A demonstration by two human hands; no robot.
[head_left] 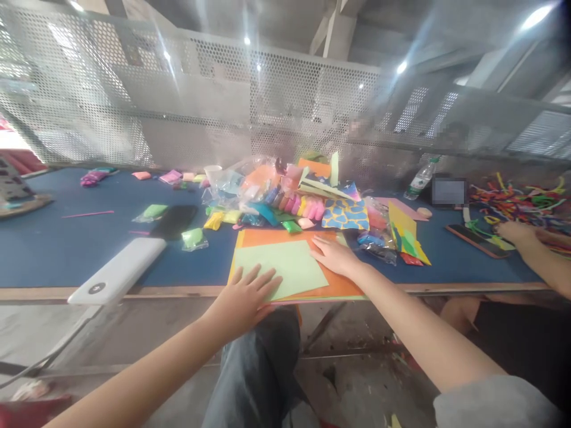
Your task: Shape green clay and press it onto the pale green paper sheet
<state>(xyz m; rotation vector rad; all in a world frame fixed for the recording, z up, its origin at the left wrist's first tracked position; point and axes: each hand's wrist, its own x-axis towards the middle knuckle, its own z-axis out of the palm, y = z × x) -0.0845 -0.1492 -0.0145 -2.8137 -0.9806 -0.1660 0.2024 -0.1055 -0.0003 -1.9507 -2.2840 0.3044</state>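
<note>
My left hand (247,295) lies flat with spread fingers on the near edge of a pale green paper sheet (279,268). That sheet rests on a larger orange paper sheet (267,239) at the front of the blue table. My right hand (332,256) rests palm down at the sheet's right edge, its fingertips on the green and orange paper. Neither hand grips anything. A blue-and-yellow patterned paper (345,214) lies just beyond my right hand.
Modelling clay packets and loose craft papers crowd the blue table (89,244). A white power bank (116,270) overhangs its front edge. At right, a co-worker's hand (513,233) is near a phone (477,241) and coloured pipe cleaners (513,202). Perforated metal screen stands behind.
</note>
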